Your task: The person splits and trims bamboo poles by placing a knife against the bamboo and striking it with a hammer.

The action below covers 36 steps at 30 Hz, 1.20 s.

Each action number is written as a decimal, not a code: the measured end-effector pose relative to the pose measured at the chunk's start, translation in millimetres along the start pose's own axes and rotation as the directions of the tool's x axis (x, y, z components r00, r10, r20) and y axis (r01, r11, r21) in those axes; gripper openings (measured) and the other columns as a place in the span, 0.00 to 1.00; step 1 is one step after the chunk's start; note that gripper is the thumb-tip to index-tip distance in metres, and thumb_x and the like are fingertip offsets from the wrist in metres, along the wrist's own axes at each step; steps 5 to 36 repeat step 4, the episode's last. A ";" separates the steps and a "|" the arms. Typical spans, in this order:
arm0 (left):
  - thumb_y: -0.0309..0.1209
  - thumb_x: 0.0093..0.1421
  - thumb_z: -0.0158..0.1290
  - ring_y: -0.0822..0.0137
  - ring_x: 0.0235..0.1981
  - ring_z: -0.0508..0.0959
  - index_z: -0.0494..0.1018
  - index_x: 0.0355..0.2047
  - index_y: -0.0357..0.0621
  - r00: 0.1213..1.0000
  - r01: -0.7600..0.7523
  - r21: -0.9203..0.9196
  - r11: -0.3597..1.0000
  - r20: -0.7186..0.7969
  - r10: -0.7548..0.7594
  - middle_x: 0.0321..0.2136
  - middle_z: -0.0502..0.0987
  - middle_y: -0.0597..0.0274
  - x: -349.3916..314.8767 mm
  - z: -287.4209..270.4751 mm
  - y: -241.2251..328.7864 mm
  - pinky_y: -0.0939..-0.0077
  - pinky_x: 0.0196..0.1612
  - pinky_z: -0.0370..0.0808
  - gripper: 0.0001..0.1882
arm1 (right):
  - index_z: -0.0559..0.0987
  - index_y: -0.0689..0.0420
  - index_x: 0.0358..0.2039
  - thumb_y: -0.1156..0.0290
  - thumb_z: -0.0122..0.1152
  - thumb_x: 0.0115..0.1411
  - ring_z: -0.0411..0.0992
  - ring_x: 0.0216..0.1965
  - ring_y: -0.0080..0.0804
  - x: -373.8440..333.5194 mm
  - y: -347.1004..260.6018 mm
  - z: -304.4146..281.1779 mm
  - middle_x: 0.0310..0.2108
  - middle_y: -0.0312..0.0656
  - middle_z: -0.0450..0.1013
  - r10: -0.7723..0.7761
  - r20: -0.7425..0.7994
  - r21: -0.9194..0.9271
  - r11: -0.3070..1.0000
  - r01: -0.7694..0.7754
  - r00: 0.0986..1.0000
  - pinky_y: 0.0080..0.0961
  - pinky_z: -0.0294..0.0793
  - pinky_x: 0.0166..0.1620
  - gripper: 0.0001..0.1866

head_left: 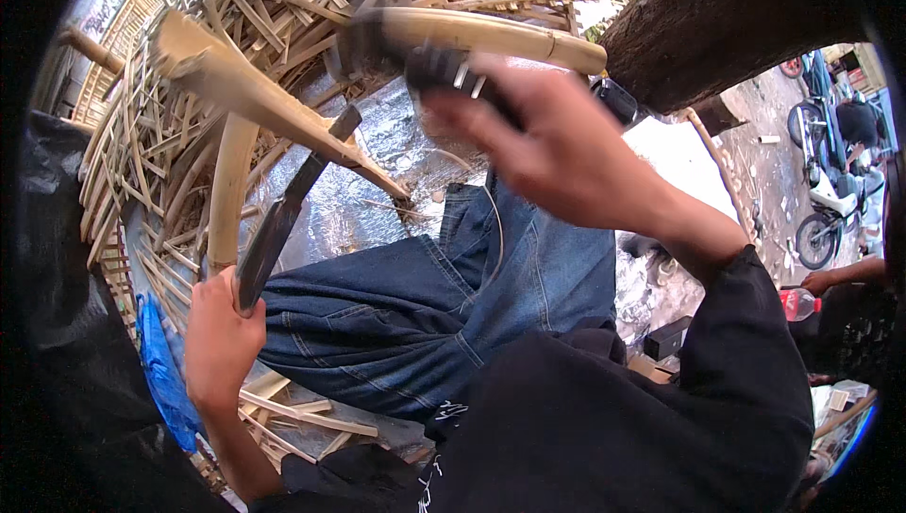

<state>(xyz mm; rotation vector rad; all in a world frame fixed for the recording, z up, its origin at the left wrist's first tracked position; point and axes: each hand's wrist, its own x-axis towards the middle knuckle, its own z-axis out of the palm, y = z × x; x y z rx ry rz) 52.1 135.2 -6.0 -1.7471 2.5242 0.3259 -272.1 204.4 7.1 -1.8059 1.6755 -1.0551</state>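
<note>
My left hand [223, 329] is closed around the lower end of a large dark-bladed knife [274, 228]. Its blade slants up and right, and its far end crosses a split bamboo piece [260, 102] and seems to touch it. That piece has a rough, broad upper end and slopes down to the silvery ground sheet [377, 126]. Raised to the right, my right hand [538, 131] grips the black handle of what looks like a hammer [368, 46]; hand and head are smeared by motion. Just behind my left hand is another bamboo length [231, 192].
Piled bamboo strips [274, 3] fill the far side. A bamboo pole [500, 36] lies by a thick tree trunk [727, 13]. My jeans-covered legs [425, 296] are folded in front. At right are a person's arm [845, 275], a bottle [800, 303] and a motorbike [826, 197].
</note>
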 end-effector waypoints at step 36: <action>0.25 0.53 0.56 0.45 0.44 0.69 0.69 0.43 0.38 0.998 0.041 0.036 0.999 0.042 -0.042 0.38 0.70 0.45 0.8 -6.6 10.6 0.56 0.49 0.65 0.17 | 0.75 0.60 0.34 0.67 0.50 0.66 0.64 0.17 0.25 11.3 -1.2 -3.4 0.18 0.38 0.69 -0.370 -0.493 0.056 0.890 0.453 0.787 0.23 0.63 0.22 0.10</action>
